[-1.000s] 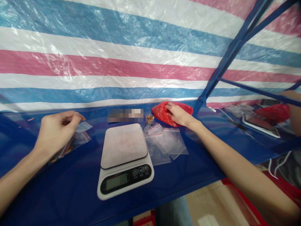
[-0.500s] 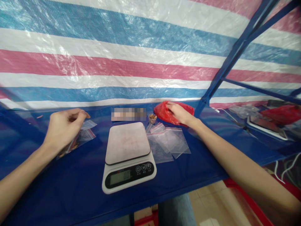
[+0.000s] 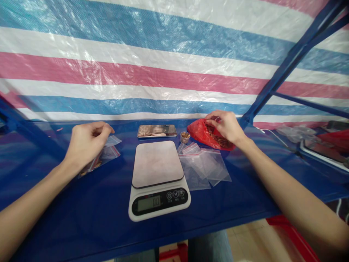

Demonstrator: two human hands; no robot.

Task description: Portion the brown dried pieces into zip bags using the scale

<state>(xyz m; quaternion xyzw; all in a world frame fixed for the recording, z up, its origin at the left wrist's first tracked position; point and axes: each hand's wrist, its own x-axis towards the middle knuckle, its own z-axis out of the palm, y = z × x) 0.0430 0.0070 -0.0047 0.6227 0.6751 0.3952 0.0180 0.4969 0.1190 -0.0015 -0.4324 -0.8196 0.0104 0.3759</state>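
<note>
My right hand pinches the upper edge of a red plastic bag and holds its mouth apart. Small brown pieces show inside it. On the left, the fingers of my left hand are curled together above small zip bags, some with brown pieces in them; whether anything is in the fingers is hidden. Between my hands stands a white kitchen scale with a bare plate, its display reading 0.0. A small cup of brown pieces is left of the red bag. Flat clear zip bags lie overlapping right of the scale.
A phone lies behind the scale on the blue table. Blue metal bars and a striped plastic sheet border the table. At far right lie a white-edged tablet-like object, clear plastic and another red bag.
My right hand has lifted and drawn back the red bag's edge, so the brown pieces inside now show. The whole view has shifted slightly; my left hand stays by the filled zip bags.
</note>
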